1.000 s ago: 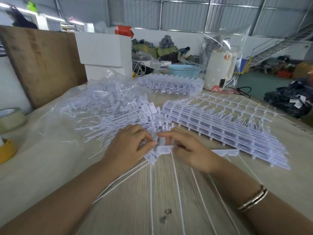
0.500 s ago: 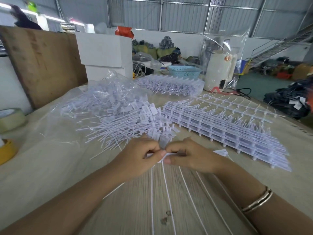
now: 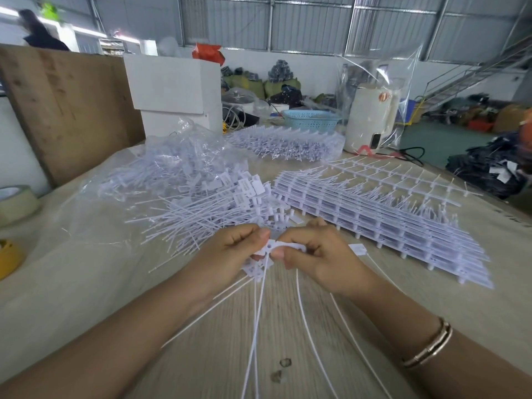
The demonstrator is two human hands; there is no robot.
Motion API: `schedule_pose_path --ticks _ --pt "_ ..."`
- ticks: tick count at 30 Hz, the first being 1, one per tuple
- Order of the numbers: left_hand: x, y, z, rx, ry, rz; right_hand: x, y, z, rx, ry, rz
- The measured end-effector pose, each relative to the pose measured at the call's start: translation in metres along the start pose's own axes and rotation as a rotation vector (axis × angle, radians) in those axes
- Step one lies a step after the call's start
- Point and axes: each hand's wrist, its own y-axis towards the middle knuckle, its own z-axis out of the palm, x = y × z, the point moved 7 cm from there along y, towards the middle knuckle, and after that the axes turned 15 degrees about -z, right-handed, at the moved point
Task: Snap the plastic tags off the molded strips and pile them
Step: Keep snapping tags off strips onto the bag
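So my left hand [image 3: 230,254] and right hand [image 3: 319,254] pinch one strip [image 3: 283,245], with a big pile of tags [image 3: 201,208] done and a stack of strips [image 3: 383,220] left by the tabletop's right edge.

The tags [image 3: 201,214] and molded strips [image 3: 383,223] are white with a faint lilac cast. The table [image 3: 201,355] shows pale wood grain (two small dark spots near its front edge). A light blue basket [image 3: 312,120] sits at the far edge; a yellow tape roll [image 3: 8,256] at the left edge. The bracelet [image 3: 429,345] is gold.
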Motion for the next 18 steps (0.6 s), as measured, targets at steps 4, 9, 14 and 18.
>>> schedule_pose_path --ticks 4,9,14,18 --pt "0.005 0.001 0.002 -0.003 -0.046 -0.022 0.003 -0.001 -0.001 -0.023 -0.048 -0.018" --pt "0.008 0.006 -0.008 -0.011 -0.257 -0.091 0.001 -0.003 -0.013 -0.135 -0.088 -0.02" --pt "-0.018 -0.005 -0.02 -0.258 0.442 0.249 -0.002 -0.001 -0.014 0.001 -0.139 -0.023" --pt "-0.015 0.002 -0.018 -0.316 0.858 0.377 -0.002 -0.001 -0.008 0.066 -0.185 -0.029"
